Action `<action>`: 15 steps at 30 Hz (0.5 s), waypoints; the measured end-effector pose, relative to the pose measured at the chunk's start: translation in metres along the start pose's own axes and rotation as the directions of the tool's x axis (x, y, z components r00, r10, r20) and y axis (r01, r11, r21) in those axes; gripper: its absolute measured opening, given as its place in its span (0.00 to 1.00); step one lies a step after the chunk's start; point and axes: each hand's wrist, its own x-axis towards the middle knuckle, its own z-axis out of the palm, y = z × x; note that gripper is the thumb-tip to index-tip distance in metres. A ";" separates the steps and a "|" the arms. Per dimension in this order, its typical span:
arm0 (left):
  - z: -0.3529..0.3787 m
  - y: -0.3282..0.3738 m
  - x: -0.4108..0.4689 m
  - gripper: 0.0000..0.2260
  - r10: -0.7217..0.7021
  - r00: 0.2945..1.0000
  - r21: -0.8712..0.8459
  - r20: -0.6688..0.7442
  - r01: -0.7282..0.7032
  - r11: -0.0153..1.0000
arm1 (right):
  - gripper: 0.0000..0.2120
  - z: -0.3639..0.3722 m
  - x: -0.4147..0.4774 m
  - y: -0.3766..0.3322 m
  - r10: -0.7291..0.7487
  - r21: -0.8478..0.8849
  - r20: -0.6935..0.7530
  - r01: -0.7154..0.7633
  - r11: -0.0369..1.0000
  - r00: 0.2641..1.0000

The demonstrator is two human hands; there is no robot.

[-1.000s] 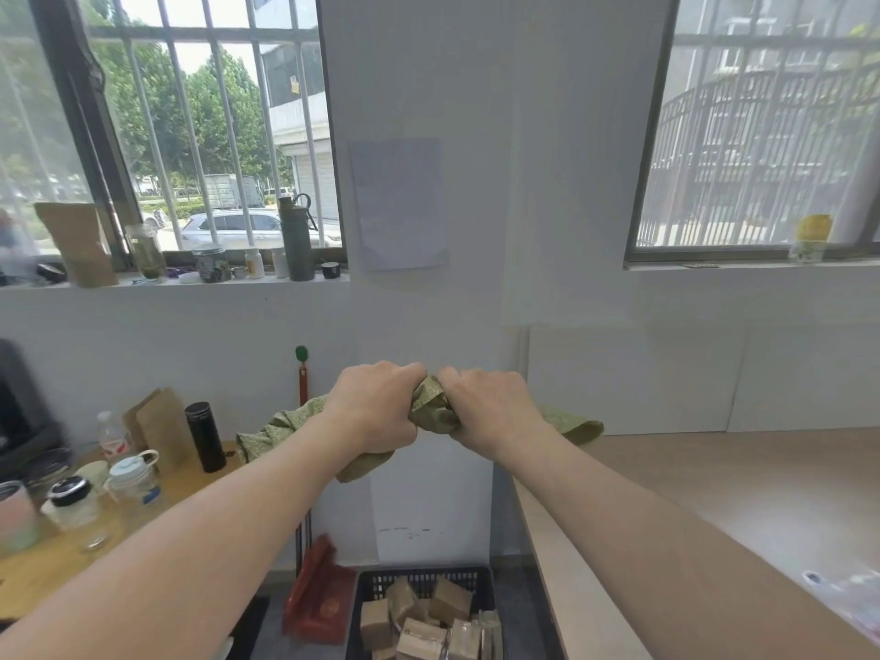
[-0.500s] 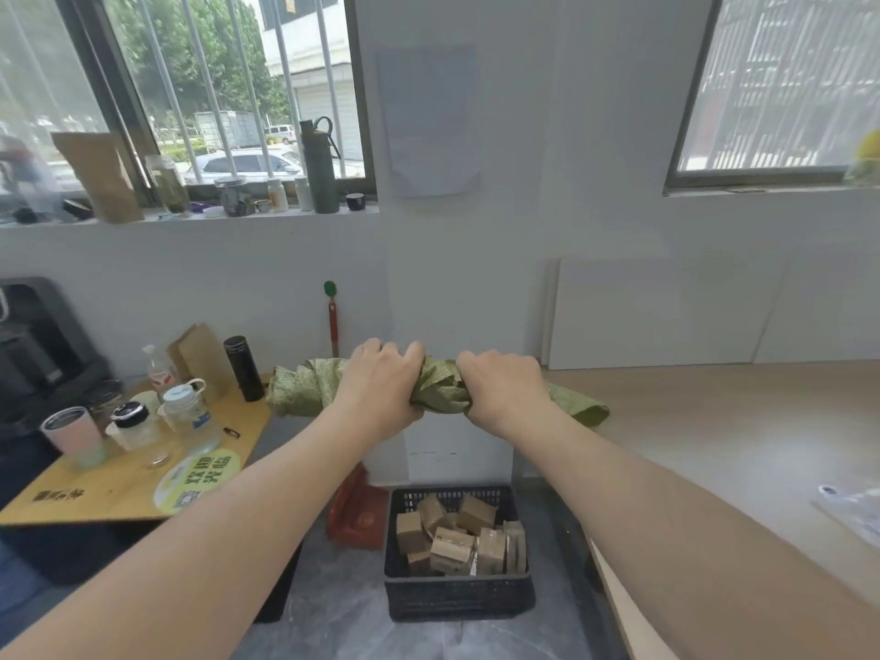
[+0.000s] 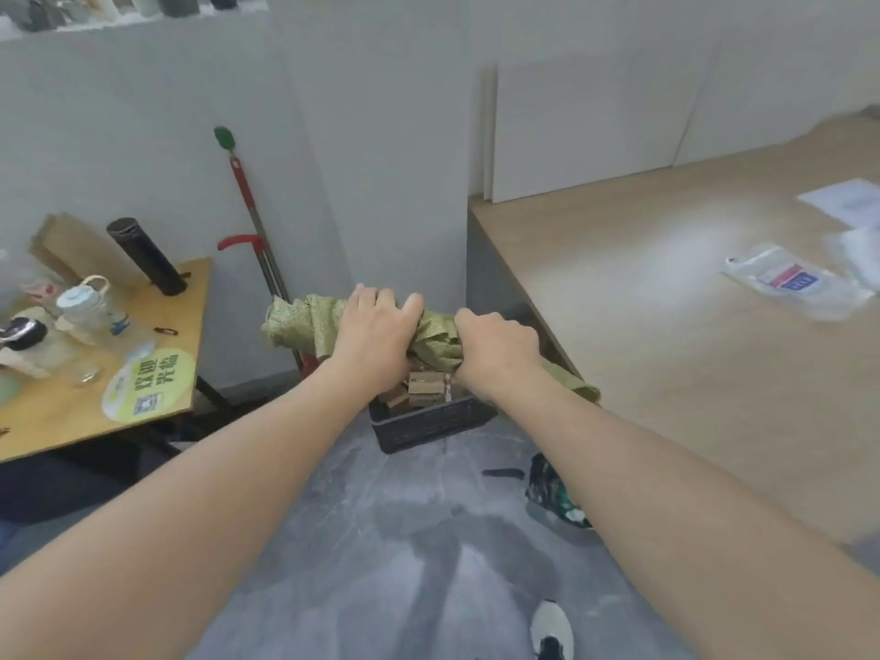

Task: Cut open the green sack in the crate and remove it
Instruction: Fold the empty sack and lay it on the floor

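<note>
The wooden surface [image 3: 666, 297] fills the right side, and a smaller surface [image 3: 57, 412] with bottles stands at the left. On the grey floor [image 3: 381, 540] between them sits the black crate [image 3: 428, 421] with small cardboard boxes [image 3: 424, 385] inside. Above the crate, the green sack [image 3: 309, 326] is bunched up in the air. The left hand [image 3: 371, 335] and the right hand [image 3: 495, 350] are both closed tightly around it.
</note>
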 end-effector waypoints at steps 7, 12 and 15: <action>0.079 0.039 0.009 0.31 0.004 0.997 -0.100 0.083 0.004 0.995 | 0.32 0.074 -0.016 0.037 0.095 0.278 0.148 -0.133 0.951 0.984; 0.160 0.077 0.030 0.44 -0.038 0.986 -0.175 0.163 0.066 0.982 | 0.42 0.163 -0.011 0.076 0.086 0.388 0.168 -0.146 0.910 0.982; 0.221 0.094 0.035 0.52 0.013 0.975 -0.246 0.222 0.043 0.968 | 0.38 0.229 -0.008 0.099 0.099 0.401 0.231 -0.188 0.896 0.968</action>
